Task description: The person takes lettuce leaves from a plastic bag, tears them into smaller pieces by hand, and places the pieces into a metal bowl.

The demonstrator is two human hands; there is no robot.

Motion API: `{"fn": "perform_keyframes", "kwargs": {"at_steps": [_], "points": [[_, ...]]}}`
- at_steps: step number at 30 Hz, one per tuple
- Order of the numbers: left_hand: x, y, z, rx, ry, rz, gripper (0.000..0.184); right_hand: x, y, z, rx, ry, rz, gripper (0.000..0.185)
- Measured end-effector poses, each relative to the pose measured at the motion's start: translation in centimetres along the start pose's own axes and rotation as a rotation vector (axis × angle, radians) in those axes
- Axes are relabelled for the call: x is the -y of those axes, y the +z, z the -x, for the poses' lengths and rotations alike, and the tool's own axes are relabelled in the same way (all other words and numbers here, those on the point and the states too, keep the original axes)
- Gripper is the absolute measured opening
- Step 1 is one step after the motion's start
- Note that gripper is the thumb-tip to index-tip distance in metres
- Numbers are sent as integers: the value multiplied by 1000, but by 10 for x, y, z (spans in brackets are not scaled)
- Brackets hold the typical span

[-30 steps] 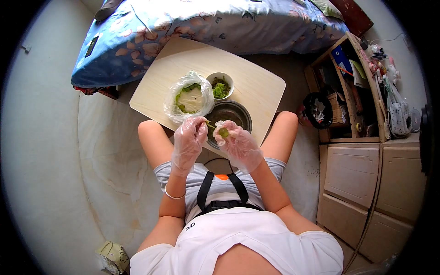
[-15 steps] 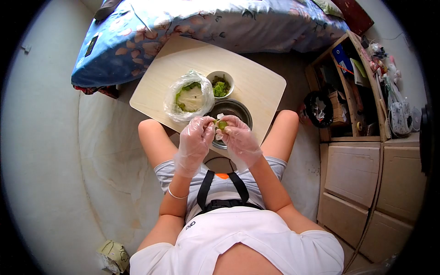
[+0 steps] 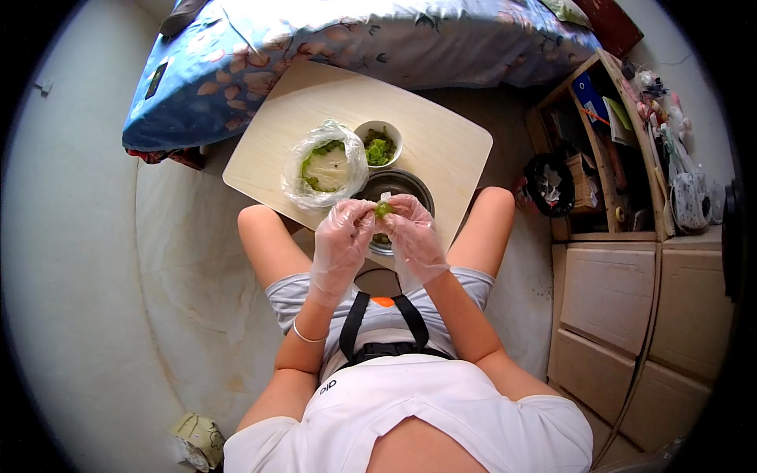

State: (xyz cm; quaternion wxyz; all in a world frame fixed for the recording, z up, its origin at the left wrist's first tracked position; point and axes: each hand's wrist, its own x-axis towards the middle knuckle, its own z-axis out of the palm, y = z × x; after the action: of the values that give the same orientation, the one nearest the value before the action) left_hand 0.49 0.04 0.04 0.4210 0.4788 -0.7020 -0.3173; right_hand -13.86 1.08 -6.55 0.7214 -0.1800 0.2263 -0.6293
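Both hands wear clear plastic gloves and meet over the near side of a metal bowl (image 3: 412,183). Between their fingertips is a small round green piece (image 3: 383,210). My left hand (image 3: 343,240) pinches it from the left, and my right hand (image 3: 412,235) is closed on its other side. Part of the bowl is hidden by the hands; some green bits show inside. Left of it, a clear plastic bag (image 3: 296,177) lies open with green pieces around its inside. A white bowl (image 3: 398,134) behind holds green leafy scraps.
The light wooden table (image 3: 449,146) stands between my knees. Beyond it is a bed with a blue floral cover (image 3: 331,39). On the right are a wooden shelf (image 3: 603,169) and a bin with a black liner (image 3: 550,187).
My hands have drawn closer together, the left moving slightly right. The round green piece has risen a little and is now more covered by fingers.
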Motion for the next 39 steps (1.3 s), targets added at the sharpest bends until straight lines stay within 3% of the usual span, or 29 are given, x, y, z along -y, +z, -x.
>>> {"fn": "perform_keyframes", "kwargs": {"at_steps": [1,8,17,24,26,30,34,39], "points": [[-2,0,-1,-8,90,-67,14,0,1,1,-12,-19,41,20],[-5,-3,-2,25,110,-80,14,2,6,5,-93,-97,221,21],[-3,0,-1,-15,225,-224,14,7,13,10,-36,-156,347,21],[7,4,0,-17,215,-237,12,5,7,9,-50,-134,355,20],[8,1,0,-5,216,-219,12,6,3,8,-37,-13,260,18],[7,-2,1,63,64,-38,11,11,-1,3,53,50,94,18],[1,-3,3,95,-158,154,9,14,5,4,16,-30,173,19],[2,-4,4,122,-262,251,10,20,7,5,6,-43,276,19]]}}
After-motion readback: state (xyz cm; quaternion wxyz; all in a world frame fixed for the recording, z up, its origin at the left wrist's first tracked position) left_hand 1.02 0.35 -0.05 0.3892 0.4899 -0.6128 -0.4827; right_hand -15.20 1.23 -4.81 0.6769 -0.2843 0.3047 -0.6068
